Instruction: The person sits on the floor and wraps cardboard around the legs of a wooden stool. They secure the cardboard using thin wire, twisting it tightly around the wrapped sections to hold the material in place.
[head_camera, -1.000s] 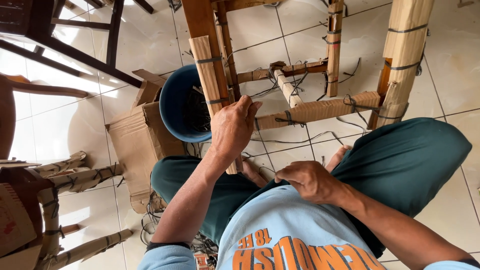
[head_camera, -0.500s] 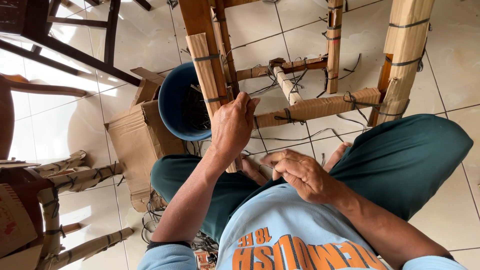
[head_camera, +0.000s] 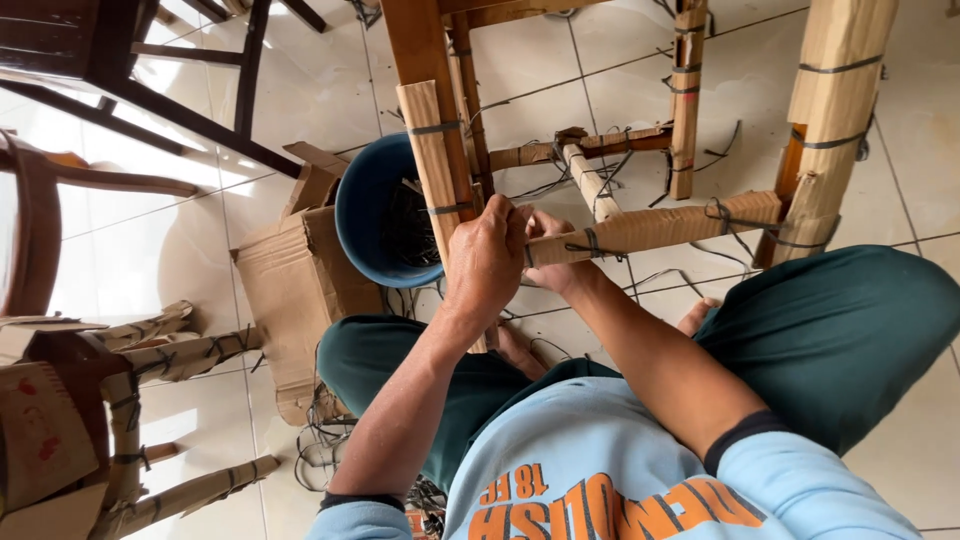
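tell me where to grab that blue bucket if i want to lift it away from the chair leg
Grip the blue bucket by its far rim, coming from the tiled-floor side. Its mouth shows open to the camera, the wrapped chair leg crosses its near edge beside the left hand, and the cardboard box crowds one flank, so only that side looks free.

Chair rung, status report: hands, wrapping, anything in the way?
Left hand and right hand both closed on cardboard-wrapped rung near chair leg. Rung tied with dark bands. Blue bucket close behind; loose ties on floor.
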